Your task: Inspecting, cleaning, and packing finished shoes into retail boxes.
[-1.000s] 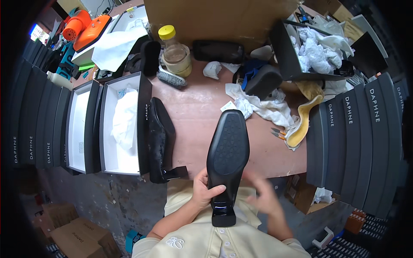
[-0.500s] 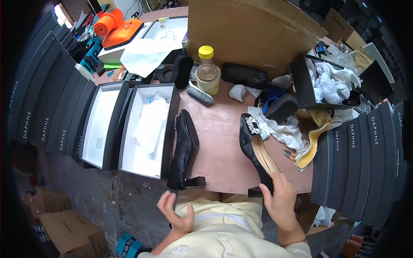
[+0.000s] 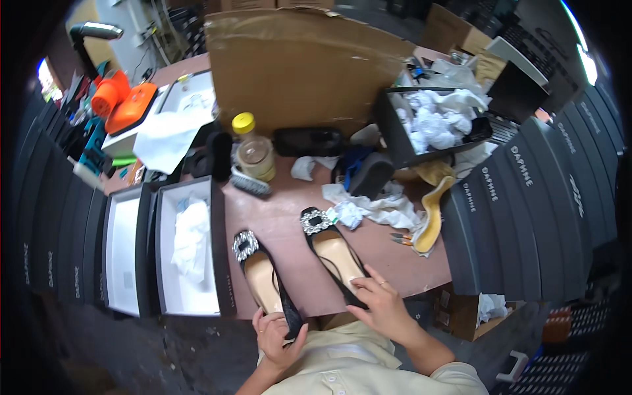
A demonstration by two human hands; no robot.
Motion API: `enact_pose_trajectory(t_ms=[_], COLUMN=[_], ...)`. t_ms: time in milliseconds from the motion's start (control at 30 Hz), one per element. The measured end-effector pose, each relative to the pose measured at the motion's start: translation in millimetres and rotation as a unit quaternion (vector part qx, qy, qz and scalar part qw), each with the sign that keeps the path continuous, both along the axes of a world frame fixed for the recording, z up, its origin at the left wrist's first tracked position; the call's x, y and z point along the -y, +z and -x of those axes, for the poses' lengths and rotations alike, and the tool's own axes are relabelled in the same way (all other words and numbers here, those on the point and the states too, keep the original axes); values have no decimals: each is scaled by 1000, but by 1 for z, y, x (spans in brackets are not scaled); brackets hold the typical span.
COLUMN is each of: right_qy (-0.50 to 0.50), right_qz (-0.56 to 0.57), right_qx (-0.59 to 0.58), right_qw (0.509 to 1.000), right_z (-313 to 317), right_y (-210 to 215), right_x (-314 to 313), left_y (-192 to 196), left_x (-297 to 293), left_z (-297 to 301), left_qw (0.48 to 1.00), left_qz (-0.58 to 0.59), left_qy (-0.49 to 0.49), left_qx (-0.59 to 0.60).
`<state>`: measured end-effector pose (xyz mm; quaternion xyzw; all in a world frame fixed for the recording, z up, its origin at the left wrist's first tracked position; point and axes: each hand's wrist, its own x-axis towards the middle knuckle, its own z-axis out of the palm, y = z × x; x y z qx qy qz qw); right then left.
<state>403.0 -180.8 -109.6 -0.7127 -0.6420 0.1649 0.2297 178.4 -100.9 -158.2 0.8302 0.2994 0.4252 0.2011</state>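
Observation:
Two black pumps with square sparkling buckles on their toes stand side by side at the table's near edge, toes pointing away and beige insoles up. My left hand (image 3: 280,337) is closed round the heel end of the left pump (image 3: 264,280), fingers inside the opening and thumb outside. On the right pump (image 3: 334,253), my right hand (image 3: 383,308) grips the back rim, its fingertips over the insole. To the left lies an open shoe box (image 3: 218,263) with white tissue paper (image 3: 191,240) in it; a second open box (image 3: 125,257) adjoins it.
Stacked dark shoe boxes (image 3: 533,217) rise at the right, with more (image 3: 56,243) at the left. Behind the pumps are a yellow-capped bottle (image 3: 255,158), a brush (image 3: 250,183), crumpled white cloth (image 3: 382,205) and a yellow-lined strip (image 3: 431,224). A cardboard sheet (image 3: 303,72) stands at the back.
The left pump, lying on its side before, now stands upright with my left hand on it. My right hand still holds the right pump, and the view has shifted right.

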Motion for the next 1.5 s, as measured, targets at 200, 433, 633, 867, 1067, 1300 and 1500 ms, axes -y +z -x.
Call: enact_pose_trajectory(t_ms=[200, 433, 633, 867, 1067, 1300, 1500], right_qy=[28, -116, -352, -677, -684, -685, -601], right_qz=[6, -145, -288, -317, -189, -122, 89], right_qx=[31, -125, -175, -59, 140, 252, 56], right_qw=[999, 975, 873, 662, 691, 672, 793], right_z=[13, -15, -27, -87, -279, -496, -510], right_y=[-2, -8, -63, -153, -225, -166, -185], right_x=[-18, 14, 124, 261, 292, 330, 345], left_y=[5, 15, 56, 24, 5, -69, -22], left_x=[-38, -27, 32, 120, 154, 84, 137], left_z=[-20, -29, -57, -218, -234, -142, -175], left_qw=[961, 990, 968, 847, 811, 849, 805], left_qz=[-73, 58, -169, -125, -113, 214, 62], left_qy=[-253, -100, -184, -487, -521, -375, -393], left_qx=[-81, -79, 8, -173, -242, -305, -440])
